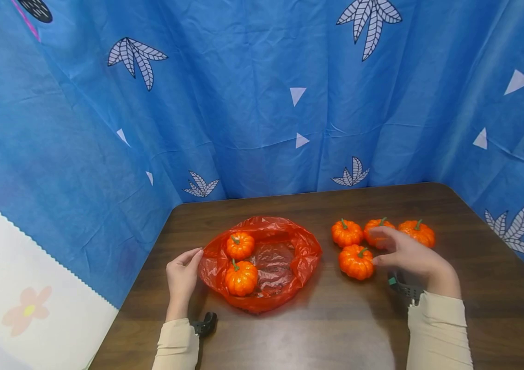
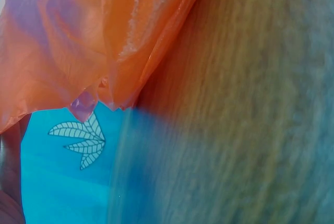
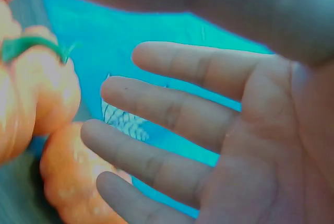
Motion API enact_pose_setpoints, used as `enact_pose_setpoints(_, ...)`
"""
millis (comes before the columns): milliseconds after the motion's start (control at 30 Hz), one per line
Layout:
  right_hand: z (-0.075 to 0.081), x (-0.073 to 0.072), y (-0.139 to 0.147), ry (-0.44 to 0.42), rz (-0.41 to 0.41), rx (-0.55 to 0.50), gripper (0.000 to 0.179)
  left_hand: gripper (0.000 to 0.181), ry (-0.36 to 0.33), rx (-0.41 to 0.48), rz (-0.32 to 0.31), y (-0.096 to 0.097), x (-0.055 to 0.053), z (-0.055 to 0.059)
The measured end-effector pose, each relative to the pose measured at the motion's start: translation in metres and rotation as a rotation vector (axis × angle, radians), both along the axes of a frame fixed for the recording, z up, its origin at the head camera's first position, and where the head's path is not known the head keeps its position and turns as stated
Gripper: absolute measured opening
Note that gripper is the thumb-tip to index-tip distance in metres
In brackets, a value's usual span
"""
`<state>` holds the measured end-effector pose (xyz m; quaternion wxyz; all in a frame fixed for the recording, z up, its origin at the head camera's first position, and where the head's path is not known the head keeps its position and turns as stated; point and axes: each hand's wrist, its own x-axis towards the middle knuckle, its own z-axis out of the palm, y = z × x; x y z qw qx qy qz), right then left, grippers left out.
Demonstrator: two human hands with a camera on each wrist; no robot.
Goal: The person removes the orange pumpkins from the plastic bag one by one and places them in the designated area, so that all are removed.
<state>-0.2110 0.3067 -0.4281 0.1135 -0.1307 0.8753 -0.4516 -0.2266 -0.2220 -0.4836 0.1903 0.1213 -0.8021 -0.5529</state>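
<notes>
An opened red plastic bag (image 1: 305,257) lies on the table with two small orange pumpkins inside, one pumpkin (image 1: 240,245) behind the other pumpkin (image 1: 241,278). My left hand (image 1: 182,275) pinches the bag's left rim between thumb and fingers; its wrist view is mostly filled by the bag (image 2: 78,51). Over on the right, my right hand (image 1: 412,257) hovers with fingers spread beside the nearest loose pumpkin (image 1: 356,262). The palm (image 3: 261,156) holds nothing. Behind it sit three more pumpkins, the left one (image 1: 346,233), a partly covered one (image 1: 376,231) and the right one (image 1: 416,234).
The brown wooden table (image 1: 313,334) has rounded far corners. Blue curtains (image 1: 262,103) with leaf and triangle prints hang along its back and sides. A white cloth with a flower print (image 1: 28,311) is at the lower left. Both wrists wear dark straps.
</notes>
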Motion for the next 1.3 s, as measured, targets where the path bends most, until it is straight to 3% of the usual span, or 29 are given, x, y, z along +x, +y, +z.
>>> enact_pose_setpoints(167, 0.013, -0.001, -0.021, 0.060, -0.014, -0.024, 0.068, 0.036, -0.010, 0.007, 0.001, 0.000, 0.000, 0.001)
enact_pose_setpoints(333, 0.021, -0.002, -0.046, 0.069, 0.022, -0.067, 0.067, 0.035, -0.016, 0.003, 0.006, 0.000, 0.001, 0.002)
enact_pose_setpoints(567, 0.022, -0.009, -0.083, 0.154, 0.041, -0.046, 0.062, 0.036, -0.013, 0.001, 0.009, 0.000, 0.001, 0.001)
enact_pose_setpoints(800, 0.019, -0.013, -0.115, 0.135, 0.082, -0.140, 0.060, 0.035, 0.004, -0.014, 0.014, -0.001, -0.001, -0.002)
enact_pose_setpoints(1000, 0.017, -0.016, -0.138, 0.142, 0.173, -0.141, 0.059, 0.034, -0.005, -0.003, 0.011, -0.002, -0.001, -0.003)
enact_pose_setpoints(1300, 0.018, -0.032, -0.181, 0.122, 0.387, -0.091, 0.056, 0.035, -0.006, 0.009, 0.011, 0.001, 0.000, -0.001)
